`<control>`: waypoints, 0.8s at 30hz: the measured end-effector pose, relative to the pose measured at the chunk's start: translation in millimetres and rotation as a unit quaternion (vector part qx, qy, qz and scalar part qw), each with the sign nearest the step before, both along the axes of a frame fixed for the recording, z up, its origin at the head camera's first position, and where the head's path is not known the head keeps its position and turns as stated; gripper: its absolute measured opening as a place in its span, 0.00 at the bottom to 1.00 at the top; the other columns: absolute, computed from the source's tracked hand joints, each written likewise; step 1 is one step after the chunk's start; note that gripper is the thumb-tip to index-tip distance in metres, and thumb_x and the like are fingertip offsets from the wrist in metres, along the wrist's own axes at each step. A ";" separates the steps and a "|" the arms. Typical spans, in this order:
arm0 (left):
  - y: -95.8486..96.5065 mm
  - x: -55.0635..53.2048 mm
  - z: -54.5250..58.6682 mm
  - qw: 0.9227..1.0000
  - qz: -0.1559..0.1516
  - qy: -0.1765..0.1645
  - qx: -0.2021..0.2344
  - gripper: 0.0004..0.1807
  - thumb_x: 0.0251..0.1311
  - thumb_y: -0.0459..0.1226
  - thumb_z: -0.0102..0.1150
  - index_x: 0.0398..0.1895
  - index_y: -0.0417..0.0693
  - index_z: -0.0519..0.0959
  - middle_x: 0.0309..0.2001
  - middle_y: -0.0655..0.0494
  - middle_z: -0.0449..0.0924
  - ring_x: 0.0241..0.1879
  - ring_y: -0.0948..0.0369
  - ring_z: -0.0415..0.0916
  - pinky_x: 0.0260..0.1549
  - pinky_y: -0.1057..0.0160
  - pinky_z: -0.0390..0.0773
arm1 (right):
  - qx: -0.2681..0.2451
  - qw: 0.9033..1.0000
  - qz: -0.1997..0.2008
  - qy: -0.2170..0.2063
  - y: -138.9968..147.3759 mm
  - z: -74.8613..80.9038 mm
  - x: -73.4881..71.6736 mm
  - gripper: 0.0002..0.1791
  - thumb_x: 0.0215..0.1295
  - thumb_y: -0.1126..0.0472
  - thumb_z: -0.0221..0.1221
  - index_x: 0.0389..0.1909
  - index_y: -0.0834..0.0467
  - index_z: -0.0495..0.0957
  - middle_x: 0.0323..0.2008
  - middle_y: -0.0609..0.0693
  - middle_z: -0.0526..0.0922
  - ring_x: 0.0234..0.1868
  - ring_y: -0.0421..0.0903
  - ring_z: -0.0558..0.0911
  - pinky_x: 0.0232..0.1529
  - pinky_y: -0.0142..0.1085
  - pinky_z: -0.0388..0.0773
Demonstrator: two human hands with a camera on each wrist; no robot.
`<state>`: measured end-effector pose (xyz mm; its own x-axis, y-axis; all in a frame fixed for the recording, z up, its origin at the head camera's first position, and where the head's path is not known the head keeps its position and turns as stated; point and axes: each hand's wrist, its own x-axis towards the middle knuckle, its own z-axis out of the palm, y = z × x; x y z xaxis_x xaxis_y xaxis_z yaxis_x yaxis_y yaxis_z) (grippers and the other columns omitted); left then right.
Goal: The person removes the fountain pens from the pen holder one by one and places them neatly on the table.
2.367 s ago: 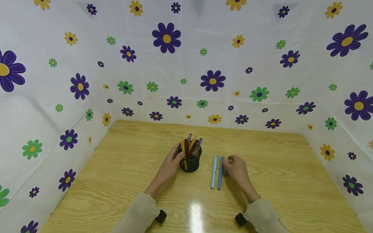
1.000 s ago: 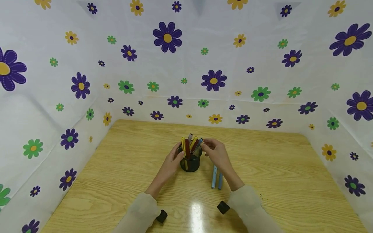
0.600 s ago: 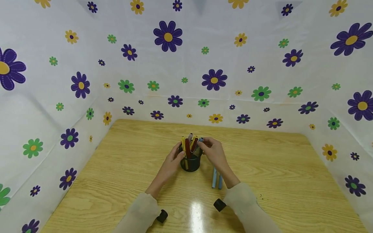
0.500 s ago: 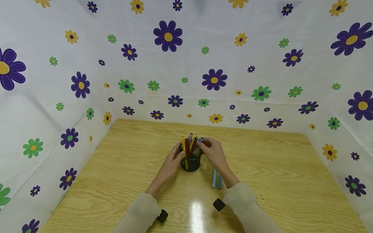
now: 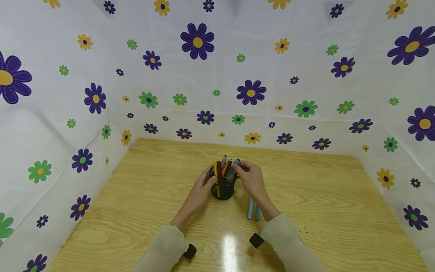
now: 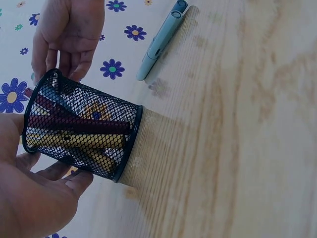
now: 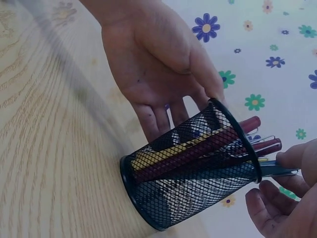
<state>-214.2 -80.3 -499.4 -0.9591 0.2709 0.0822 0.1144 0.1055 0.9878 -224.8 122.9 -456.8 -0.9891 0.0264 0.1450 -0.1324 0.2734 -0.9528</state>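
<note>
A black mesh pen holder (image 5: 222, 191) stands upright on the table, filled with several pens. My left hand (image 5: 200, 190) holds it from the left, thumb at the rim and fingers along its far side. At the right of the rim, my right hand (image 5: 250, 179) pinches a blue pen (image 7: 277, 170) between thumb and index finger; the pen's lower part is inside the mesh. Dark red pens (image 7: 250, 124) and yellow pens (image 5: 215, 166) lean in the holder. Right of it lie a light blue pen (image 5: 250, 209) and a darker blue pen (image 5: 257, 213), partly hidden by my right forearm.
The wooden table (image 5: 153, 170) is bounded at the back and both sides by white cloth (image 5: 217, 75) printed with flowers. Black wrist devices (image 5: 256, 240) sit at both cuffs.
My right hand has left the two blue pens on the table, moved left to the holder's rim and taken hold of the blue pen there. My left hand stays on the holder.
</note>
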 end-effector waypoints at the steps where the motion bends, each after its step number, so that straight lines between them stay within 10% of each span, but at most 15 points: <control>1: 0.2 0.0 0.3 1.000 0.002 -0.002 -0.003 0.33 0.83 0.44 0.45 0.84 0.47 0.52 0.80 0.40 0.53 0.78 0.44 0.51 0.74 0.43 0.57 | -0.005 1.000 0.000 0.001 1.2 1.6 1.2 0.13 0.75 0.58 0.63 0.49 0.64 0.86 0.43 0.58 0.87 0.42 0.53 0.85 0.45 0.44 0.85; 18: -0.1 0.6 1.6 1.000 -0.001 0.000 -0.010 0.33 0.83 0.44 0.44 0.84 0.45 0.51 0.80 0.39 0.52 0.78 0.43 0.51 0.73 0.42 0.57 | -0.168 0.985 -0.006 0.035 36.9 27.0 13.2 0.17 0.79 0.61 0.57 0.55 0.73 0.78 0.52 0.70 0.83 0.45 0.51 0.90 0.54 0.39 0.83; 24: 0.0 0.6 1.8 1.000 -0.008 0.005 -0.007 0.33 0.83 0.42 0.43 0.84 0.43 0.50 0.79 0.38 0.53 0.78 0.43 0.53 0.73 0.41 0.58 | -0.222 0.973 -0.032 0.050 62.7 31.7 18.3 0.21 0.80 0.59 0.55 0.57 0.76 0.74 0.50 0.59 0.86 0.47 0.46 0.89 0.56 0.39 0.81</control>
<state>-213.5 -80.4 -497.6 -0.9541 0.2867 0.0870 0.1253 0.1182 0.9850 -206.6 185.6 -425.1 -0.9647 0.1690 0.2018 -0.2277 -0.1514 -0.9619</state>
